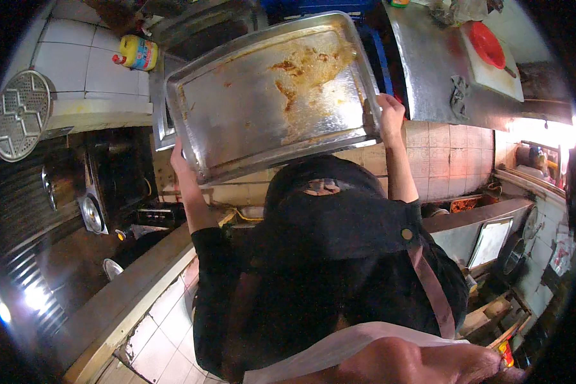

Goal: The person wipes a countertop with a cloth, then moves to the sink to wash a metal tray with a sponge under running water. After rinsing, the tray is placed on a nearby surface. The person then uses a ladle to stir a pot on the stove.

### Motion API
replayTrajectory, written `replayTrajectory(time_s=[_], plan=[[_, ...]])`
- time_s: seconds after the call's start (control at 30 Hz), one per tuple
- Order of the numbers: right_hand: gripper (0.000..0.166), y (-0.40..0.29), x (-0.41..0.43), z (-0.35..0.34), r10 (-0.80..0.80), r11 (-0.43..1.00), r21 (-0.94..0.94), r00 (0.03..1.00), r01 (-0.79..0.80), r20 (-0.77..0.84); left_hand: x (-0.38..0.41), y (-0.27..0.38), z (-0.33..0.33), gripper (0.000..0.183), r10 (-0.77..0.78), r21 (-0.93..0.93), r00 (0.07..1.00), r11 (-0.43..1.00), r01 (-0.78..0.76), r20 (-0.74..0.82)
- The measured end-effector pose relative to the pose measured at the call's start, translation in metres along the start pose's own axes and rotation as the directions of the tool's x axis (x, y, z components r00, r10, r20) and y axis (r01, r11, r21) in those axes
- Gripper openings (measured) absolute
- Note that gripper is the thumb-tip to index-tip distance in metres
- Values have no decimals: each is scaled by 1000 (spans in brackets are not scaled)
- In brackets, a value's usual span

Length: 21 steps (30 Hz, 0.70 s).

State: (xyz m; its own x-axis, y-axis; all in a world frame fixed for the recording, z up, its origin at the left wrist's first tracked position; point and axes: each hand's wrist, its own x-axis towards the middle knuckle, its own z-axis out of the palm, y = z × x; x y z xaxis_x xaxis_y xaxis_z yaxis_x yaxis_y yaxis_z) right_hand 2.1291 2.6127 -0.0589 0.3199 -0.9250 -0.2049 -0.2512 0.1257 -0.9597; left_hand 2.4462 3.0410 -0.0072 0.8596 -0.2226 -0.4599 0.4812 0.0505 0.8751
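A large rectangular metal tray (pixel 235 115) is held up, tilted, in front of me between both hands. Brown and yellowish greasy residue (pixel 293 72) marks its inner surface, mostly towards the upper right. My left hand (pixel 178 156) grips the lower left rim, with the fingers partly hidden by the tray. At the right rim my right hand (pixel 391 113) is closed around the edge. Behind the tray's upper left, part of a metal sink (pixel 165 122) shows; a yellow bottle with a red cap (pixel 139 53) lies or stands on the tiled ledge beside it.
On the right, a steel counter (pixel 427 72) bears a white cutting board (pixel 506 79), a red plastic bowl (pixel 487 45) and a crumpled grey cloth (pixel 459 96). A blue container (pixel 317 6) is behind the tray. A round perforated metal plate (pixel 22 115) is at far left.
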Motion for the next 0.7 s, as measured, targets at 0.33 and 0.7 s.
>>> replayTrajectory(time_s=[0.33,0.7], plan=[[25,11,93,-97,-330,851,-451,942,270,-59,34,-72,47,43,76,-73,995,995,-71,66],[36,19,79,-84,103,992,-45,948,-121,-300,-26,-28,79,46,103,66,991,993,-97,-85]])
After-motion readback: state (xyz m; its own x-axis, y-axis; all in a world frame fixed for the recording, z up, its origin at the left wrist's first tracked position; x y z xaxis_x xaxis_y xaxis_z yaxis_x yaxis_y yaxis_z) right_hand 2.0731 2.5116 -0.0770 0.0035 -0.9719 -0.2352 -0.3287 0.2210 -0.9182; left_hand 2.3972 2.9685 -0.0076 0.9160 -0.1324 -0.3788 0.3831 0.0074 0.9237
